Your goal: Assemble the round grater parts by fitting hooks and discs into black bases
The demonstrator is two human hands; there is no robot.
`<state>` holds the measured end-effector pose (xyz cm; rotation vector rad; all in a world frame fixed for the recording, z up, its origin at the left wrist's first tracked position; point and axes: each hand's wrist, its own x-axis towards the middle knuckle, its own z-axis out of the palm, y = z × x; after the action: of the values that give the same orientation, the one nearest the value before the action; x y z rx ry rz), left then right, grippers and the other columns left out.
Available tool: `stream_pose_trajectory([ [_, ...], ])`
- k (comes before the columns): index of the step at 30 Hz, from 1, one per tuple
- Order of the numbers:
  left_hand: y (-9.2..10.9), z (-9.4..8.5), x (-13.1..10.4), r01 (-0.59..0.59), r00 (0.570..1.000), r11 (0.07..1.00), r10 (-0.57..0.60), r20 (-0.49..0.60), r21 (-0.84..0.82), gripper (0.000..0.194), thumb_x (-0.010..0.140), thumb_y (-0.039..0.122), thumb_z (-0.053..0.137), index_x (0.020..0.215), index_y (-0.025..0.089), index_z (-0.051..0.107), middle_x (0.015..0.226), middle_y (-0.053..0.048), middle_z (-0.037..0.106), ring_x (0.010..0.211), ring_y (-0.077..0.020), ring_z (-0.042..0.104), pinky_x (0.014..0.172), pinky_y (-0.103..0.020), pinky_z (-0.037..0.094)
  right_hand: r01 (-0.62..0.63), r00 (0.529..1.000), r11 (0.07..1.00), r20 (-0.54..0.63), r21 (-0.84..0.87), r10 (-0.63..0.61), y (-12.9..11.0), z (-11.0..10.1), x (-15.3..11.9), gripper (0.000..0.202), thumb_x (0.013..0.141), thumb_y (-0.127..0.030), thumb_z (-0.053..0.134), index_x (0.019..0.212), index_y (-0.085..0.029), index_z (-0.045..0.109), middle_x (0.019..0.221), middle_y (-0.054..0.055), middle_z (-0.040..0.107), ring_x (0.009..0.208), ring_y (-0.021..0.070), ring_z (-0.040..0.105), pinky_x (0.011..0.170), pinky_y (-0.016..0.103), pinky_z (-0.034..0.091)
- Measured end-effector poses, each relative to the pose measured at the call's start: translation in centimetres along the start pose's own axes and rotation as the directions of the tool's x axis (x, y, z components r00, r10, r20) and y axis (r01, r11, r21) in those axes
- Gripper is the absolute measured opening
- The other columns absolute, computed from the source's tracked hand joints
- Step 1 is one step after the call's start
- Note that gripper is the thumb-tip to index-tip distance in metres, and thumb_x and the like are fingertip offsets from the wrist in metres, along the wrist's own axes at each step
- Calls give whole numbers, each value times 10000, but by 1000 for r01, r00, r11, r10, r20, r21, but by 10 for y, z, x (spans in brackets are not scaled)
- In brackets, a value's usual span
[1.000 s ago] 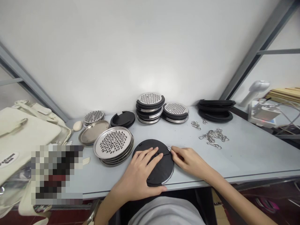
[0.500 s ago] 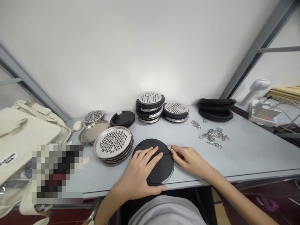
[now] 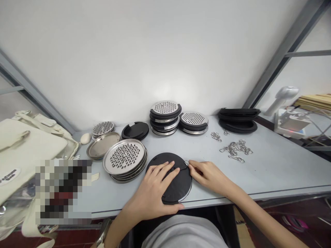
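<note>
A round black disc with a thin silver rim showing at its lower right lies near the table's front edge. My left hand rests over it with the fingers spread on its top and the thumb along its near edge. At the disc's upper right edge, my right hand is closed in a pinch on a small metal spring clip. Only the clip's looped end shows; the fingers hide the rest. Whether the clip is hooked through the disc, I cannot tell.
To the left stand stacked metal grater discs and plain metal discs. Behind are a black holder and two stacks of graters in black holders. Loose spring clips and black rings lie right; a cream bag sits left.
Both hands stay almost where they were. The clip in my right hand has shifted very slightly at the disc's edge.
</note>
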<state>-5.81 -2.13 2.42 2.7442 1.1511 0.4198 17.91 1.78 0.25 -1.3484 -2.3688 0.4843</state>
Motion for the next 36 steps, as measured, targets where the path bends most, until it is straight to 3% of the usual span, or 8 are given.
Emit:
stream_pose_trajectory([
  [14,0,1,1,6,1000,1000,-6,6,0,820,762,605,603,1431,234,306,1491,-65,310,1332,-280,313,1058,-437,280,-9,1000,1000,-1,11,9,-1,1,-1,236,909,-241,369,677,-213,395,537,-49,450,473,102,374,529,234,247],
  [27,1,1,1,2,1000,1000,-3,-4,-19,819,758,586,616,1430,233,308,1483,-81,323,1329,-290,319,1057,-450,279,-13,1000,1000,-8,18,13,-2,-1,-1,236,908,-236,379,686,-212,455,552,-33,505,481,112,416,530,236,273],
  [36,1,0,0,6,1000,1000,-6,0,-6,816,759,585,618,1428,232,312,1483,-75,324,1328,-283,322,1062,-442,280,-26,1000,998,5,65,25,-3,-2,-1,178,893,-229,378,716,-226,389,525,-68,396,465,104,336,508,220,266],
])
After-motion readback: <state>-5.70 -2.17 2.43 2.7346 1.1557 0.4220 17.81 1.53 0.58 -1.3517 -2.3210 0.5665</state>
